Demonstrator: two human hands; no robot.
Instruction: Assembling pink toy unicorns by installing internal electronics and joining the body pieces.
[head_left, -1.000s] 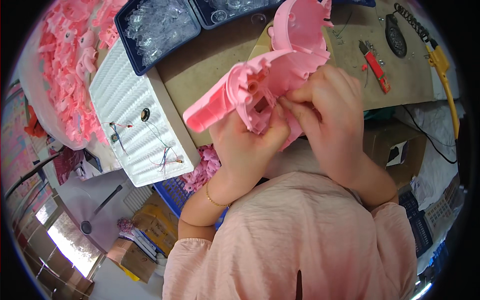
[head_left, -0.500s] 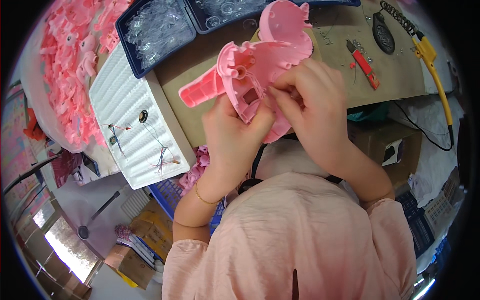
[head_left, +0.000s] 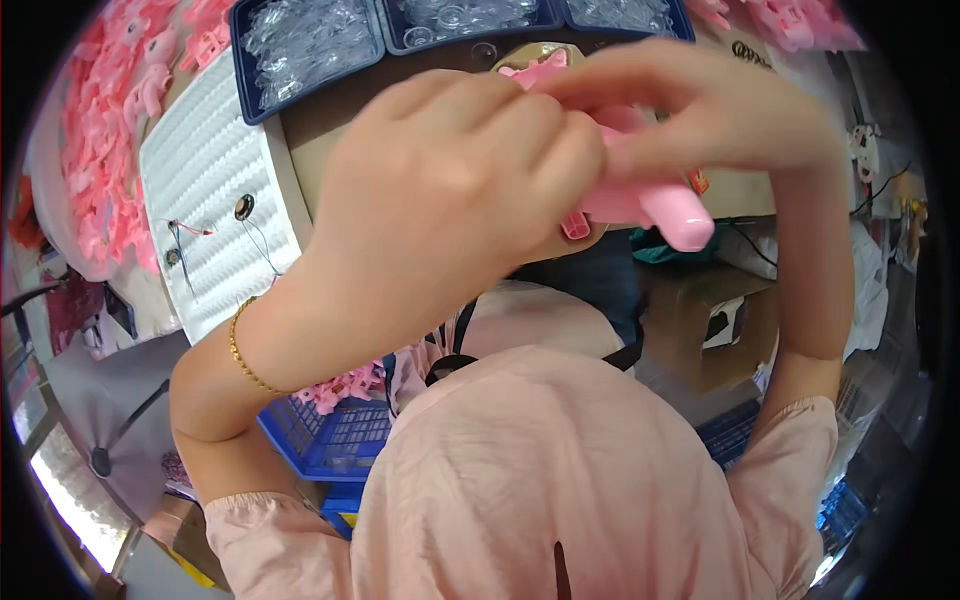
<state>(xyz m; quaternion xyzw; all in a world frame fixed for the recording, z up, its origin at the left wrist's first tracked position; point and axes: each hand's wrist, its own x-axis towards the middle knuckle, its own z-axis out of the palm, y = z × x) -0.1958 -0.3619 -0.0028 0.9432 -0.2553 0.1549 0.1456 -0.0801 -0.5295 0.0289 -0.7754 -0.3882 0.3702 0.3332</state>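
Observation:
My left hand is raised high, back toward me, its fingers curled closed; what they hold, if anything, is hidden behind the hand. Close beside it, my right hand bends over a pink plastic toy shell, thumb against it and fingers stretching behind toward the left hand. A rounded stub of the shell sticks out below the right hand. Most of the shell is covered by both hands, and the hands are slightly blurred.
Blue compartment trays of clear plastic parts stand at the back. On the left lie a white ribbed tray with a small speaker and wires, and a heap of pink parts. Below are a blue basket and a cardboard box.
Both hands have risen and come closer together. The shell has turned from its open inside to its smooth outside and moved right. My left hand now covers much of it.

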